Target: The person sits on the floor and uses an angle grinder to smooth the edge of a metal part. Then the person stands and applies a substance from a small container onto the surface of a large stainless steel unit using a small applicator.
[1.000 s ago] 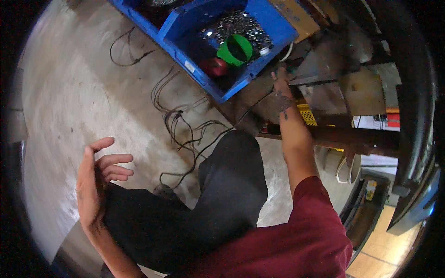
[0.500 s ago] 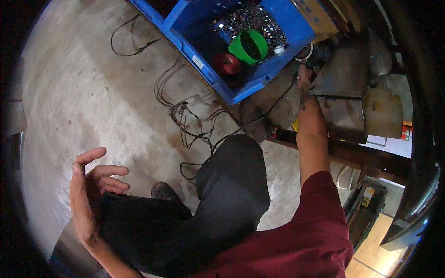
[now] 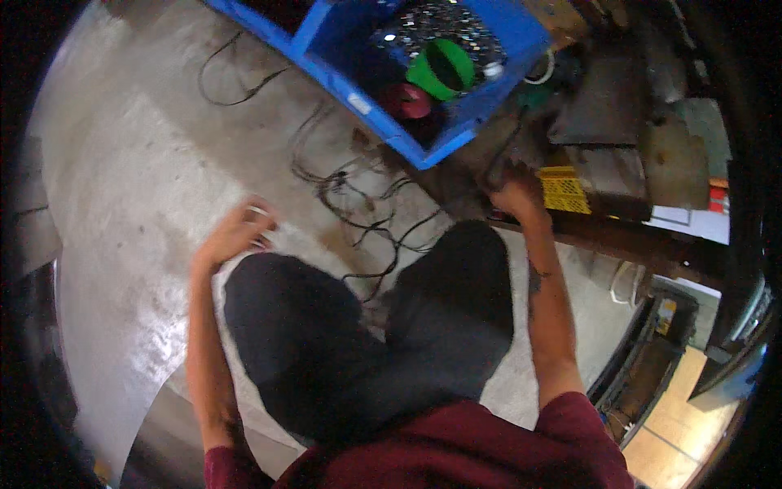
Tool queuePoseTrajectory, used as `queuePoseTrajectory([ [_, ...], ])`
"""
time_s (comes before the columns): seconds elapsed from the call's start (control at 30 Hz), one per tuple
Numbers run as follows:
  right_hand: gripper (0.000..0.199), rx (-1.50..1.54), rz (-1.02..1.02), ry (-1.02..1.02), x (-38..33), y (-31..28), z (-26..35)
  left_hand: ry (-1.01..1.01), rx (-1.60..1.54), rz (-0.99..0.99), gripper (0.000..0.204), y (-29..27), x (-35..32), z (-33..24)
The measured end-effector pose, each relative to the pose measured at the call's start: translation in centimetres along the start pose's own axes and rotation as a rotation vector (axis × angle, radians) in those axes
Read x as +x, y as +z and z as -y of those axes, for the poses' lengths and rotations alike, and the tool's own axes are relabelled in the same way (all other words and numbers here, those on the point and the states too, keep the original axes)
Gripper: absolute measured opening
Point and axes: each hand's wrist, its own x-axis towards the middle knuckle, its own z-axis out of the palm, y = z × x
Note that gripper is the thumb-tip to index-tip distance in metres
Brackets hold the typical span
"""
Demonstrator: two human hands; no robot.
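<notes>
My left hand [image 3: 238,231] hangs in the air beside my left knee, above the concrete floor. Its fingers look loosely bent and apart, somewhat blurred, with nothing seen in them. My right hand [image 3: 520,194] is at the edge of the dark workbench, below a blue bin [image 3: 456,143] and next to a yellow slotted basket [image 3: 564,191]. Its fingers are dark and smeared, so their grip does not show. Inside the bin lie many small shiny metal pieces [image 3: 444,24], a green cup [image 3: 440,69] and a dark red cup [image 3: 407,101].
Tangled black cables [image 3: 350,204] lie on the floor [image 3: 138,196] in front of my knees. A dark metal box [image 3: 599,114] stands right of the bin. A long black tray [image 3: 652,350] is at the lower right, and a white ring [image 3: 542,69] sits by the bin's corner.
My right hand has drawn back toward me from beside the bin's corner to the bench edge. My left hand has moved up and right, toward my knee. Both knees now point forward.
</notes>
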Motion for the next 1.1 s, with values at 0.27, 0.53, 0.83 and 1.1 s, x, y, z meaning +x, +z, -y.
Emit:
queuePoseTrajectory([
  [0.27,0.078,-0.362,0.324,-0.139,-3.1,0.6,-1.7,0.206,0.901,0.261,0.041,17.7,3.4,15.4],
  [0.53,0.059,-0.189,0.206,-0.245,-2.6,5.1,-3.7,0.519,0.639,-0.080,0.041,23.6,18.5,16.4],
  [0.83,0.050,-0.132,0.114,-0.201,-3.3,3.0,-2.2,0.678,-0.882,0.260,0.024,19.6,39.9,3.1],
  [1.1,0.044,-0.105,0.119,-0.155,-3.6,2.8,-1.5,0.864,-0.108,-0.268,0.020,9.6,31.4,4.1],
])
